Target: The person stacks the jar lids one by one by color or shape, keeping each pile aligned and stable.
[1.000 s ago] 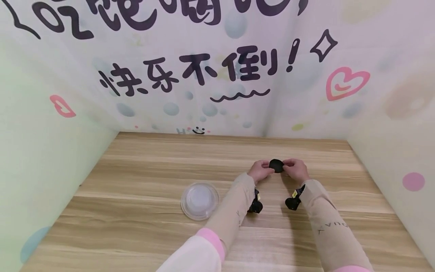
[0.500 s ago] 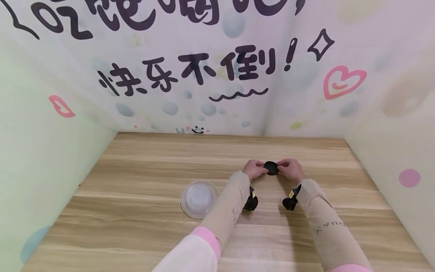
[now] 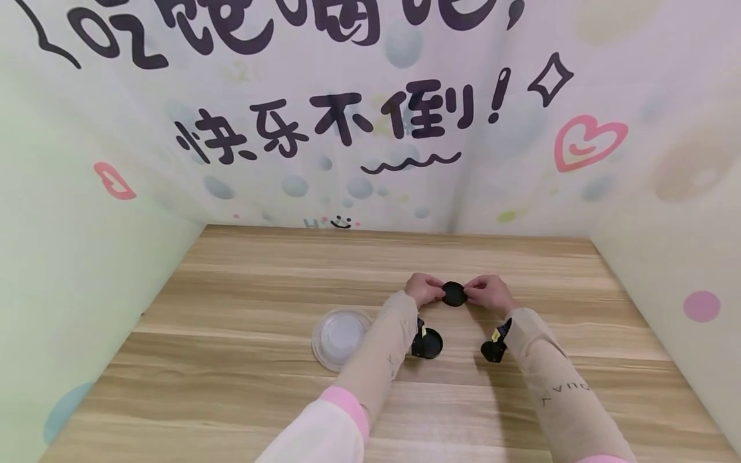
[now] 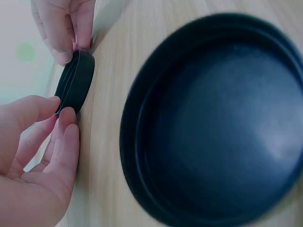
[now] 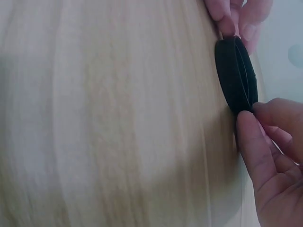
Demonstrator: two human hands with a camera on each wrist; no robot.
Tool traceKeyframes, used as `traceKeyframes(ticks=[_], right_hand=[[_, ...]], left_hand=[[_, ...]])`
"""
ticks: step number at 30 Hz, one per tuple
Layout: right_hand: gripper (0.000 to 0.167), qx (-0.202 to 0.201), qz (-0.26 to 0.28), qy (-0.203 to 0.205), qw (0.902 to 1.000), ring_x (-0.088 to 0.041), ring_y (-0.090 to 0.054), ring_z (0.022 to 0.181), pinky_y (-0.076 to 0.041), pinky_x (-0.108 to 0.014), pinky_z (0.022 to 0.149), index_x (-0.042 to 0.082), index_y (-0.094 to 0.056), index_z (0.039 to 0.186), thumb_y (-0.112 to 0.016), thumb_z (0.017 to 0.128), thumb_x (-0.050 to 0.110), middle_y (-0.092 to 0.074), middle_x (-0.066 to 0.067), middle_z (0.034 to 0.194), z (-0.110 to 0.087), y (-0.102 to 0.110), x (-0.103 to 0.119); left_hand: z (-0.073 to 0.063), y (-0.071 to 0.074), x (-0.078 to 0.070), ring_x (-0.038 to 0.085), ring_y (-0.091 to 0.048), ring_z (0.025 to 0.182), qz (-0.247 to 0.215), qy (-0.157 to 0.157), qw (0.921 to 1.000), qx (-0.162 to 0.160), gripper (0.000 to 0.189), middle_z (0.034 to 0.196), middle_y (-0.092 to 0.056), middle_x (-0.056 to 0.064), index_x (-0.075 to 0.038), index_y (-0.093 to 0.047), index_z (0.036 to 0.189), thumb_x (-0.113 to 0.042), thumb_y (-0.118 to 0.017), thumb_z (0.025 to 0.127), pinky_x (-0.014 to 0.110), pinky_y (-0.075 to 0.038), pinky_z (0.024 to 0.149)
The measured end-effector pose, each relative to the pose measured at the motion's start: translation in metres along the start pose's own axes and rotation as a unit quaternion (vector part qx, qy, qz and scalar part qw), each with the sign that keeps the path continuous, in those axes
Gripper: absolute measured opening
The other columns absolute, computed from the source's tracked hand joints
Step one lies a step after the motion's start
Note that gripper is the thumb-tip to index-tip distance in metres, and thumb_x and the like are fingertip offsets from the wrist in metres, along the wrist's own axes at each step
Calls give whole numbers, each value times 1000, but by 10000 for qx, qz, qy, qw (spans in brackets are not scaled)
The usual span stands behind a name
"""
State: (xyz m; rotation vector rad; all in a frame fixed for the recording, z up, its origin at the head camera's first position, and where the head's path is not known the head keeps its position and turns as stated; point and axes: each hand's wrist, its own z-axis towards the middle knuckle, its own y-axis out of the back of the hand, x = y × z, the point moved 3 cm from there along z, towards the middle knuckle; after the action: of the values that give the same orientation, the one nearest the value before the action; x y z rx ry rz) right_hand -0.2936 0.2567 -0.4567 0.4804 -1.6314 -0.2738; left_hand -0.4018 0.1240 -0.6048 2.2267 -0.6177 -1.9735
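Both hands pinch one small round black lid [image 3: 454, 294] with a low rim, from opposite sides. In the head view my left hand [image 3: 424, 289] grips its left edge and my right hand [image 3: 489, 294] its right edge. The left wrist view shows the lid [image 4: 75, 82] tilted on edge, thumb and fingertips of the left hand [image 4: 38, 151] at its near end. From the right wrist, the right hand [image 5: 279, 156] likewise pinches the lid's [image 5: 235, 73] rim. A second shallow, round black piece [image 4: 222, 123] looms large beside the left wrist, its hollow side facing the camera.
A clear round plastic container [image 3: 341, 339] stands on the wooden table [image 3: 243, 386], left of the left forearm. Black wrist cameras [image 3: 494, 349] hang under the sleeves. A printed curtain [image 3: 278, 173] closes off the back, with pale walls on both sides.
Both hands have moved slightly left and toward the body with the black lid between them. The second black piece now shows beside the left wrist in the head view.
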Motion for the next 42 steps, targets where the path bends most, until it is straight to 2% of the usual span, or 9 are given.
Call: traceKeyframes(ticks=[2,9,18,23,26,32,35,38,42], right_hand=[[18,82,56,-104,9999,-12,-59,69,-51,-24,65,-19,-55,93,-56,81,-5,-60,-15,80,-1,-2,2],[19,192,28,-294,9994,-12,-59,71,-51,-24,67,-17,-55,96,-56,82,-4,-60,-14,82,0,-7,4],[23,95,-206,-177,9996,-14,-60,71,-51,-25,64,-15,-55,100,-56,82,-1,-62,-20,89,2,-10,9],[19,-77,-438,5,9990,-13,-59,68,-51,-23,61,-14,-58,96,-57,80,-3,-63,-19,84,3,-12,10],[18,-240,-598,110,9979,-12,-58,64,-49,-22,58,-13,-59,93,-57,78,-4,-63,-17,80,3,-13,10],[17,-332,-546,193,9978,-16,-60,63,-51,-25,59,-13,-61,92,-57,77,-5,-63,-19,80,3,-15,16],[18,-213,-524,213,9982,-18,-61,66,-51,-27,60,-13,-61,94,-56,78,-5,-63,-20,83,2,-15,20],[18,-65,-536,318,9980,-21,-62,68,-51,-28,60,-13,-60,95,-56,79,-5,-63,-22,84,0,-14,25],[18,21,-696,482,9964,-19,-61,68,-50,-25,59,-12,-62,93,-57,78,-3,-64,-20,83,-3,-10,31]], left_hand=[[4,-1,6,12,-60,59,78,-83,9999,-27,17,74,-66,2,-12,-70,86,-12,-72,69,23,-48,52],[-9,12,-6,12,-61,57,253,-204,9995,-30,13,69,-65,0,-12,-71,81,-8,-69,68,23,-48,50],[67,-17,70,4,-59,54,397,-276,9984,-293,20,64,-63,-14,-29,-68,73,-26,-81,58,21,-47,51],[86,-24,89,2,-58,58,550,-380,9974,-261,22,66,-62,-16,-33,-68,75,-30,-82,57,20,-47,54],[54,-9,58,3,-58,60,696,-465,9961,-277,21,68,-64,-13,-29,-70,78,-27,-80,60,19,-46,55],[-71,53,-68,8,-59,62,604,-177,9980,-3,15,74,-66,-2,-14,-72,83,-14,-75,69,20,-46,57],[-109,73,-107,8,-57,61,622,67,9980,54,14,75,-67,1,-9,-71,86,-10,-71,73,18,-45,57],[-121,80,-119,7,-56,63,697,-25,9975,104,14,78,-67,3,-7,-71,89,-9,-69,75,16,-43,56],[-120,82,-122,6,-57,70,757,-246,9962,354,16,83,-67,3,-4,-70,91,-7,-68,76,15,-45,60]])
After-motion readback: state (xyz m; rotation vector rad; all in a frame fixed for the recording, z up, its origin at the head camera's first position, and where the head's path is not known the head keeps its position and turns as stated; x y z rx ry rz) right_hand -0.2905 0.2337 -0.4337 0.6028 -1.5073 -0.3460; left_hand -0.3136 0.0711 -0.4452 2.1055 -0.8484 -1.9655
